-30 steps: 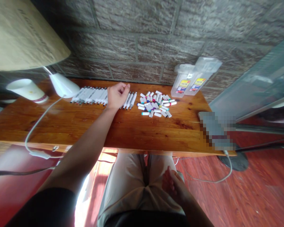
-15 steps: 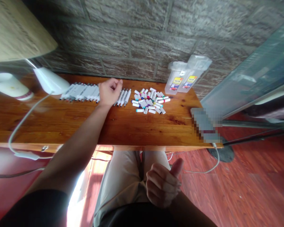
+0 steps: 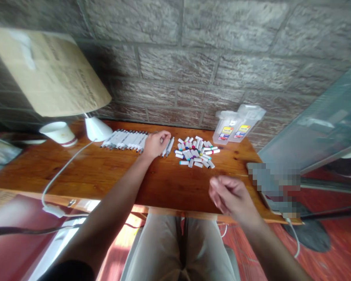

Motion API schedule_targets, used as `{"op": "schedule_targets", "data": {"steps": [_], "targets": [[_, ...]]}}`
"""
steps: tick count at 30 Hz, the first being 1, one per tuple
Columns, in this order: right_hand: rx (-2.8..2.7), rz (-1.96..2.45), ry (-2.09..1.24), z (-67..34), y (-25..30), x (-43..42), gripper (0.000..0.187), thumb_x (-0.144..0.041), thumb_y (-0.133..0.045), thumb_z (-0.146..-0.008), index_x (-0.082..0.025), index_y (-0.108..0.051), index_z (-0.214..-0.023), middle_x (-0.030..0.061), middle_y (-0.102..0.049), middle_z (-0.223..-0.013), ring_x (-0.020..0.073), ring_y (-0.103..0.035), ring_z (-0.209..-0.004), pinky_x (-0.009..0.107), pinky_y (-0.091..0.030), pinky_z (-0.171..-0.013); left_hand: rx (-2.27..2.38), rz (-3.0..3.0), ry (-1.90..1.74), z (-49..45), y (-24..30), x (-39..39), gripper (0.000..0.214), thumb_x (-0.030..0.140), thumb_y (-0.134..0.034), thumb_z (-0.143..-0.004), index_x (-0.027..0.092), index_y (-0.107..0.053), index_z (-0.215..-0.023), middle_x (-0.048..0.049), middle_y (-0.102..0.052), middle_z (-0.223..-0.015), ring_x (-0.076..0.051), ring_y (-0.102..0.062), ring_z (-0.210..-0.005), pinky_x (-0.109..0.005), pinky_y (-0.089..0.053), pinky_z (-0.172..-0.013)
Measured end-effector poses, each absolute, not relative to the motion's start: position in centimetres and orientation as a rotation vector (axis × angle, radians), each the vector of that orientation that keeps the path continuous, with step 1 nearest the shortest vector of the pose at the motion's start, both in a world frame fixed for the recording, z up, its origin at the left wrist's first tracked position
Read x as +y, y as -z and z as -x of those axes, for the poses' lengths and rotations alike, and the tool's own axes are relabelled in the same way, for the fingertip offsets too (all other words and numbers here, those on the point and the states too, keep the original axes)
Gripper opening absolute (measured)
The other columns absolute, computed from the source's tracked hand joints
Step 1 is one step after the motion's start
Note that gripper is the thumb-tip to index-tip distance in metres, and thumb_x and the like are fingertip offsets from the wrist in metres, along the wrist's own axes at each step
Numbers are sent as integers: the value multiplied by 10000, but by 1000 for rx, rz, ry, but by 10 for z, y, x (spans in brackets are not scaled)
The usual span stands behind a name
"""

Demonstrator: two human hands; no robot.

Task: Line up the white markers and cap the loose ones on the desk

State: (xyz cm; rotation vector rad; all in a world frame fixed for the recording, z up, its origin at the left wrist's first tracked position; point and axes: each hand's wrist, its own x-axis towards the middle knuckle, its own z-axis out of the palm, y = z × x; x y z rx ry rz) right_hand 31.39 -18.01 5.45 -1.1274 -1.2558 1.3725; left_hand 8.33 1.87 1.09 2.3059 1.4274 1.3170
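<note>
A row of white-grey markers point(image 3: 125, 139) lies side by side along the back of the wooden desk. My left hand point(image 3: 156, 144) rests over the right part of this row, its fingers curled; whether anything is inside them is hidden. A couple of markers point(image 3: 169, 147) show just right of that hand. Farther right is a loose pile of short white marker caps point(image 3: 194, 153) with coloured ends. Over the desk's front part hovers my right hand point(image 3: 226, 193), apart from the pile, fingers curled in with no object visible in them.
Two clear plastic cases point(image 3: 232, 127) with labels stand at the back right. To the left are a lamp point(image 3: 98, 129) with a paper shade and a paper cup point(image 3: 58, 133). A white cord point(image 3: 61, 167) crosses the desk. A blurred-out device point(image 3: 269, 185) lies at the right edge.
My right hand has risen from my lap to above the desk's front part. My left hand stays curled at the marker row, a little farther right along it. The camera view has shifted.
</note>
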Motion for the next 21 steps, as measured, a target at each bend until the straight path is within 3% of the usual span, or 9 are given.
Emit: {"op": "schedule_targets", "data": {"steps": [2, 6, 8, 9, 11, 18, 21], "targets": [[-1423, 1118, -1034, -318, -70, -131, 341, -518, -718, -782, -180, -686, -810, 5, -666, -668, 61, -450, -386, 205, -314, -364, 1467, -2415, -1122, -84, -11, 18, 243, 373, -555, -895, 232, -740, -826, -55, -717, -770, -206, -632, -767, -282, -413, -739], [-1583, 1245, -519, -327, -62, -51, 541, -588, -499, -911, -165, -596, -588, 8, -546, -509, 101, -476, -466, 238, -379, -495, 1567, -2497, -911, -87, -14, 13, 293, 404, -552, -894, 235, -746, -754, -87, -733, -796, -250, -655, -818, -329, -424, -781], [-1547, 1268, -348, -333, -46, -33, 454, -569, -533, -900, -157, -651, -748, 26, -626, -630, 118, -513, -535, 248, -404, -549, 1667, -2452, -822, -89, -16, 11, 289, 417, -581, -871, 237, -737, -706, -92, -723, -754, -264, -658, -789, -347, -423, -759], [-1530, 1256, -339, -335, -39, -29, 419, -560, -560, -887, -155, -669, -879, 30, -660, -695, 119, -520, -539, 250, -414, -560, 1707, -2432, -758, -90, -16, 10, 291, 429, -593, -858, 239, -730, -686, -91, -719, -735, -267, -658, -760, -352, -422, -736], [-1518, 1239, -401, -340, -27, -28, 402, -534, -534, -914, -156, -666, -954, 21, -660, -680, 120, -524, -523, 249, -415, -557, 1794, -2414, -689, -94, -18, 8, 303, 467, -604, -841, 243, -722, -675, -92, -723, -744, -272, -659, -759, -354, -422, -719], [-1621, 1255, -433, -347, -20, -28, 415, -506, -571, -896, -161, -635, -676, 2, -574, -567, 110, -478, -524, 243, -378, -546, 1831, -2448, -641, -107, -21, 7, 301, 439, -664, -764, 233, -668, -544, -87, -696, -697, -266, -644, -741, -345, -405, -674], [-1564, 1269, -393, -349, -16, -21, 318, -451, -617, -867, -161, -702, -964, 20, -673, -727, 109, -510, -547, 245, -415, -592, 1666, -2246, -908, -103, -22, 8, 303, 429, -698, -730, 232, -643, -506, -54, -659, -621, -231, -601, -663, -332, -373, -629]]}}
